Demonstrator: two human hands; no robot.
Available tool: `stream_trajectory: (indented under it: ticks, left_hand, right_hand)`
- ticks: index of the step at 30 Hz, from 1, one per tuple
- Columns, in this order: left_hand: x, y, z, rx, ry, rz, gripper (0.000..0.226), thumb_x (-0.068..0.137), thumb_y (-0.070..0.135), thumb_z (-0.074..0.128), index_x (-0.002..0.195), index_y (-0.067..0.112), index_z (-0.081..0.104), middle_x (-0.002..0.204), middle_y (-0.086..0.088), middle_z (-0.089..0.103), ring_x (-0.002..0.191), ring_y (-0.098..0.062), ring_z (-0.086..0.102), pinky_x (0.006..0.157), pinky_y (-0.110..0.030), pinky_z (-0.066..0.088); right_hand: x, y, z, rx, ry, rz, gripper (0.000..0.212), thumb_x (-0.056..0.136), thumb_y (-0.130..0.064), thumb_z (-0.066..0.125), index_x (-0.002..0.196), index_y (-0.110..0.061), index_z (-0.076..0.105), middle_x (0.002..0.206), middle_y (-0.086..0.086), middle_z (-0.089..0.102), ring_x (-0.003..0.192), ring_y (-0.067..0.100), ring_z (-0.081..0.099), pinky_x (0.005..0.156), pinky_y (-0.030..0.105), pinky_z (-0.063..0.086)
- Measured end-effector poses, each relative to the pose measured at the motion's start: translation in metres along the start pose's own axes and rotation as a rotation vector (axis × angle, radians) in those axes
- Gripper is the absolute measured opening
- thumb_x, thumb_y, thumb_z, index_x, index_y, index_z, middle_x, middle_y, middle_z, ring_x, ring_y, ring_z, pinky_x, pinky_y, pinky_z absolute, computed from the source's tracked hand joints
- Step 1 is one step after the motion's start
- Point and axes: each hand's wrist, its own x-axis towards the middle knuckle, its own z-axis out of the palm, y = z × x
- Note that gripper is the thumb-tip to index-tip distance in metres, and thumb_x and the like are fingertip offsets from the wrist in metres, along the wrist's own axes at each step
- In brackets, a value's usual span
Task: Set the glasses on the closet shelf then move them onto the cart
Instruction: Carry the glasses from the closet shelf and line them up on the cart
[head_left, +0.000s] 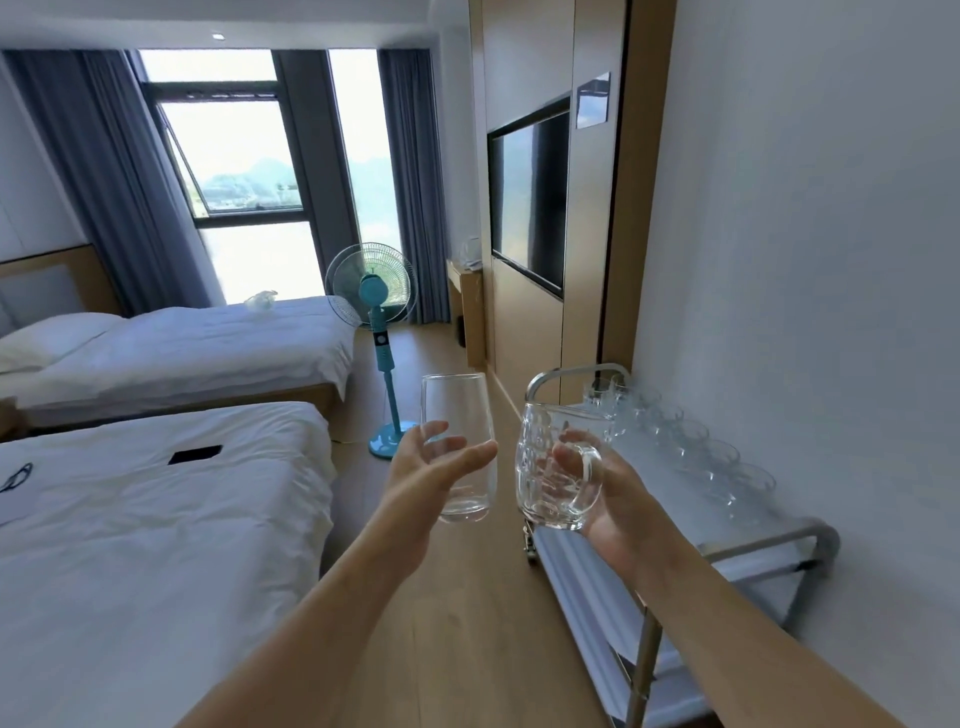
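My left hand (431, 467) holds a tall clear tumbler (457, 410) upright, fingers wrapped round its lower half. My right hand (602, 493) grips a clear handled glass mug (545, 452), fingers through the handle. Both glasses are raised over the wooden floor, just left of the metal cart (769, 545). On the cart's white top shelf a row of several clear glasses (696, 447) stands along the wall side. No closet shelf is in view.
Two white beds (156, 519) fill the left side, a dark phone (195, 454) lying on the near one. A teal standing fan (382, 332) is ahead in the aisle. A wall television (530, 202) and wood panels are ahead on the right, a white wall beside the cart.
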Motion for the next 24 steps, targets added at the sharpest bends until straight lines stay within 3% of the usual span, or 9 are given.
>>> stream_trajectory:
  ticks: [11,16,18,24]
  left_hand:
    - [0.104,-0.036,0.029,0.014,-0.044,-0.077,0.096,0.047,0.048,0.095,0.13,0.026,0.053,0.121,-0.001,0.068,0.1,-0.012,0.073,0.088,-0.041,0.061]
    - [0.163,-0.055,0.035,0.018,-0.103,-0.126,0.084,0.055,0.038,0.093,0.128,0.024,0.053,0.118,-0.002,0.069,0.094,-0.014,0.075,0.084,-0.042,0.062]
    - [0.192,-0.062,0.035,0.019,-0.136,-0.141,0.087,0.056,0.038,0.095,0.13,0.023,0.052,0.119,-0.001,0.068,0.095,-0.016,0.075,0.081,-0.041,0.063]
    - [0.276,-0.088,0.03,0.021,-0.223,-0.212,0.089,0.055,0.037,0.098,0.13,0.023,0.052,0.119,-0.001,0.07,0.091,-0.015,0.075,0.067,-0.034,0.061]
  right_hand:
    - [0.077,0.005,-0.06,-0.016,0.068,-0.02,0.057,0.035,-0.042,0.103,0.086,-0.033,0.079,0.097,0.007,0.074,0.09,0.026,0.073,0.078,0.041,0.06]
    - [0.122,0.025,-0.084,0.023,0.171,-0.001,0.088,0.024,-0.041,0.104,0.102,-0.022,0.068,0.095,0.008,0.075,0.087,0.027,0.074,0.07,0.04,0.061]
    - [0.144,0.035,-0.094,0.001,0.22,0.0,0.094,0.027,-0.041,0.104,0.108,-0.021,0.062,0.098,0.008,0.074,0.091,0.028,0.073,0.074,0.043,0.06]
    - [0.205,0.064,-0.116,-0.025,0.394,-0.006,0.085,0.035,-0.041,0.102,0.108,-0.024,0.063,0.107,0.011,0.071,0.099,0.032,0.07,0.088,0.053,0.058]
